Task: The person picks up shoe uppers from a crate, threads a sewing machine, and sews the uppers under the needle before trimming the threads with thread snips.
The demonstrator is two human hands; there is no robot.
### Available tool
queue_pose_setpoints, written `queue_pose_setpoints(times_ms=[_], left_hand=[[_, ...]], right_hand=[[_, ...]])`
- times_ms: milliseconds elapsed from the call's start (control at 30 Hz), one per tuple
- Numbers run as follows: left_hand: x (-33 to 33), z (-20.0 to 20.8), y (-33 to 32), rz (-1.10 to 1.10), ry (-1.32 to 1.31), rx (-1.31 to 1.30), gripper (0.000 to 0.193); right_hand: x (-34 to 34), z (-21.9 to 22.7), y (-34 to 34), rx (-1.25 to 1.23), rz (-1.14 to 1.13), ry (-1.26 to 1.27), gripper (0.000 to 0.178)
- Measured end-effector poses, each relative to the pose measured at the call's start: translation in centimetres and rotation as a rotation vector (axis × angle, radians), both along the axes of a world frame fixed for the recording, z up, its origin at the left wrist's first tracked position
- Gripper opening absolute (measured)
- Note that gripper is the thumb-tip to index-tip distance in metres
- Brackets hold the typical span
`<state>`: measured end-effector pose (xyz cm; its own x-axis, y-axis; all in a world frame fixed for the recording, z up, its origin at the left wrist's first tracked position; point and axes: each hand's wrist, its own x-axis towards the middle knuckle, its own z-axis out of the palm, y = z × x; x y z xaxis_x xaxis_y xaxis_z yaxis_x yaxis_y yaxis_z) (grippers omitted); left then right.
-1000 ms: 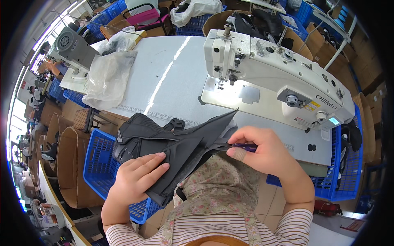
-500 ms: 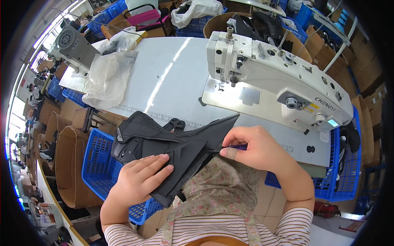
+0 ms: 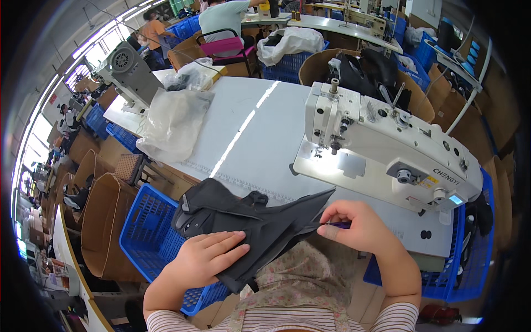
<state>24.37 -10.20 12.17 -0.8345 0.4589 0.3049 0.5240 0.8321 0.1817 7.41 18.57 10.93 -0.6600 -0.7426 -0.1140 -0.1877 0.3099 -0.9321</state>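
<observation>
Across my lap and the table's front edge lies a black sewn piece [image 3: 265, 226], with moulded panels and a pointed flap reaching right; it looks like a boot upper. My left hand [image 3: 213, 258] rests flat on its near left part, fingers stretched out. At the flap's right end, my right hand [image 3: 362, 227] pinches a slim tool with a dark purple handle [image 3: 342, 225]. The tool's thin tip meets the edge of the black piece; its exact kind is hard to make out.
A white sewing machine [image 3: 387, 133] stands on the pale table [image 3: 249, 144], its needle lamp lit. Two small black pieces [image 3: 425, 234] lie near the right edge. Plastic bags [image 3: 177, 122] sit at the left. Blue crates [image 3: 146, 221] flank my lap; a seated person [image 3: 224, 25] is beyond.
The whole view has shifted, so the table and machine sit lower and further right. My right hand and the tool stay at the flap's edge; my left hand still lies flat.
</observation>
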Motion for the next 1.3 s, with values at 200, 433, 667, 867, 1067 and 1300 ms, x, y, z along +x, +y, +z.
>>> queue_pose_setpoints(times_ms=[200, 433, 667, 867, 1067, 1300], left_hand=[[2.0, 1.1, -2.3, 0.224, -0.051, 0.280, 0.047], [5.2, 0.6, -5.0, 0.788, -0.026, 0.908, 0.061], [2.0, 1.0, -6.1, 0.764, 0.208, 1.195, 0.060], [-2.6, 0.7, -8.2, 0.646, 0.212, 1.487, 0.055], [-10.0, 2.0, -10.4, 0.632, 0.213, 1.508, 0.048], [-28.8, 6.1, -12.0, 0.430, 0.023, 1.597, 0.039]], right_hand=[[-4.3, -2.7, 2.6, -0.098, -0.153, -0.153, 0.024], [-8.5, -12.8, 5.7, 0.160, -0.432, 0.236, 0.022], [-8.1, -16.7, 7.4, 0.211, -0.539, 0.918, 0.021], [-8.1, -16.5, 7.4, 0.216, -0.509, 0.980, 0.018], [-8.3, -16.3, 7.6, 0.217, -0.497, 0.923, 0.020], [-8.8, -15.8, 7.8, 0.193, -0.459, 0.851, 0.020]])
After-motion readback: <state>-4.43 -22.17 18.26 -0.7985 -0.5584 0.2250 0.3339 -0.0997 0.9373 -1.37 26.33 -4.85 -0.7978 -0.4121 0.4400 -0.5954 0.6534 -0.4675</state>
